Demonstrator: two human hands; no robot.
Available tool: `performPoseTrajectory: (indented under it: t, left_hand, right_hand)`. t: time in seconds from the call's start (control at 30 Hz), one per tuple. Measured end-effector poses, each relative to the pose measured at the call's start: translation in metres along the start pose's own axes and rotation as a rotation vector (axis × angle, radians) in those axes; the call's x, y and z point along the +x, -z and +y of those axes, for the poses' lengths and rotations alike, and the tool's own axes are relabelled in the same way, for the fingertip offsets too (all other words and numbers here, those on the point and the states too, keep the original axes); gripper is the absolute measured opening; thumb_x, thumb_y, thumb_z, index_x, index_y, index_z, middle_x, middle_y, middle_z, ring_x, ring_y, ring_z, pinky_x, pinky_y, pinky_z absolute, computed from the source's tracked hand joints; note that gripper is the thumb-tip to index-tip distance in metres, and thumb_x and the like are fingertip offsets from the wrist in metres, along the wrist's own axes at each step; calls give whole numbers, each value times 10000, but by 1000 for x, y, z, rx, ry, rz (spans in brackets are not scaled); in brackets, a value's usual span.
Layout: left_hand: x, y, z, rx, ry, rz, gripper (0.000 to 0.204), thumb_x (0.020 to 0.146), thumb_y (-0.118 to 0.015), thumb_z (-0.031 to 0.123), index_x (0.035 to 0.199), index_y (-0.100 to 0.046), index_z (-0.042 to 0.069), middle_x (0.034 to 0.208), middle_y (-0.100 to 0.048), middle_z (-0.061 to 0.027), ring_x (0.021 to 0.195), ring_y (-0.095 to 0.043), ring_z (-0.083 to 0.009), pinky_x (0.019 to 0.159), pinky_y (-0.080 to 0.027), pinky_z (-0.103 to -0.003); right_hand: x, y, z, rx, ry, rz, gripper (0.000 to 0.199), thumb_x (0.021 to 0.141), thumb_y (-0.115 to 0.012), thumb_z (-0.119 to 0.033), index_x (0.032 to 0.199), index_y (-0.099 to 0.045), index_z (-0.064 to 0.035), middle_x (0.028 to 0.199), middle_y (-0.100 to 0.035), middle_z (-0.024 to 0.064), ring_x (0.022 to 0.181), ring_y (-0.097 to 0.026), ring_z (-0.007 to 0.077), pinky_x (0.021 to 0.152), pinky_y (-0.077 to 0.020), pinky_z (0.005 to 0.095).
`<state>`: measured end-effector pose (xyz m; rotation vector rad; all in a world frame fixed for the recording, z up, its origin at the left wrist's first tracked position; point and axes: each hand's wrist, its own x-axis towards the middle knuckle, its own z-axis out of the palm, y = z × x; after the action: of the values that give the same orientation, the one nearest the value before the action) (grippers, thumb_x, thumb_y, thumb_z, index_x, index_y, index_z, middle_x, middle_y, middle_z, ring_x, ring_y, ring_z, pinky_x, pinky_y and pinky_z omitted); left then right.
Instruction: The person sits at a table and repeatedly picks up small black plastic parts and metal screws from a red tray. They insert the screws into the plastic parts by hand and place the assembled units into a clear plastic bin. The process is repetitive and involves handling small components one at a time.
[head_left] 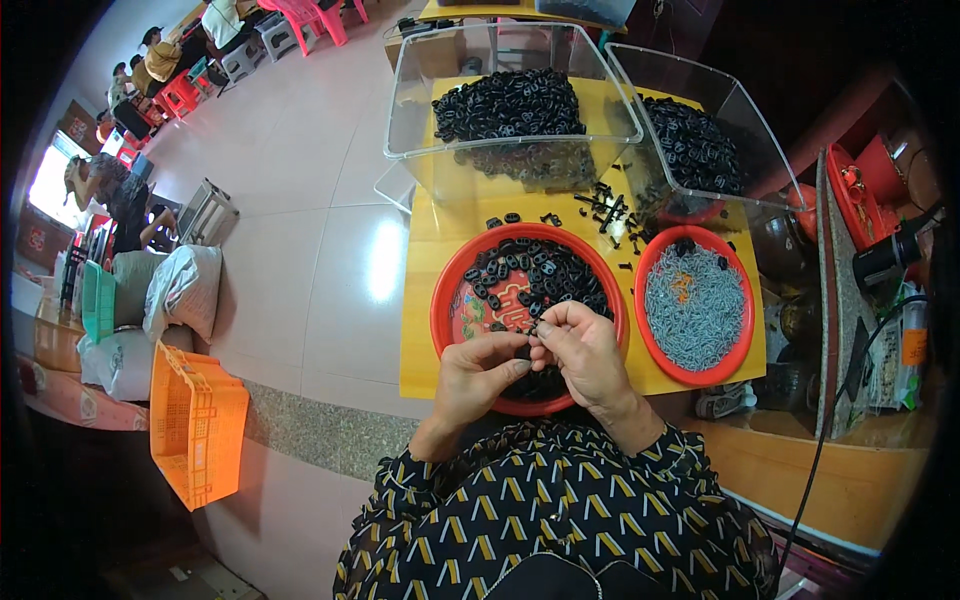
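Over the near part of a red round tray [440, 290], my left hand [483, 375] and my right hand [583, 360] meet with fingertips pinched together. Whatever they hold is small and mostly covered by the fingers; I cannot make out its kind. Small black oval plastic pieces with holes [540, 265] fill the back and right of the tray, and its printed bottom shows at the left. To the right of my right hand stands a red oval tray [640, 300] full of small silver screws [695, 310], with a few orange bits on top.
Two clear plastic bins [400, 100] [760, 130] of black pieces stand at the back of the yellow table [418, 340]. Loose black parts [610, 210] lie between bins and trays. An orange basket [200, 430] and white sacks [185, 290] are at the left. Other people sit far back left.
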<state>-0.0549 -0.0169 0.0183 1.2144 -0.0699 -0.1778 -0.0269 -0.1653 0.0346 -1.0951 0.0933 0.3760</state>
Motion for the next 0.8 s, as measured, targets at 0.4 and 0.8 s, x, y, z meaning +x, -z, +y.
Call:
performPoseTrajectory:
  t: [0.4, 0.8]
  left_hand:
    - [0, 14, -21, -356, -8, 22, 319, 700, -674, -44, 998, -567, -8, 846, -616, -69, 754, -587, -125, 691, -492, -242]
    - [-3, 9, -21, -278, -25, 12, 322, 697, -674, -54, 1004, -587, -15, 885, -618, -60, 795, -586, -121, 726, -485, -244]
  right_hand:
    - [-12, 12, -10, -179, -9, -55, 53, 818, -551, -38, 855, -548, 0, 725, -556, 21, 595, -534, 67, 517, -462, 187]
    - [-17, 8, -4, -433, 47, -39, 46, 795, -574, -19, 814, -539, 4, 665, -533, -15, 557, -484, 13, 468, -395, 163]
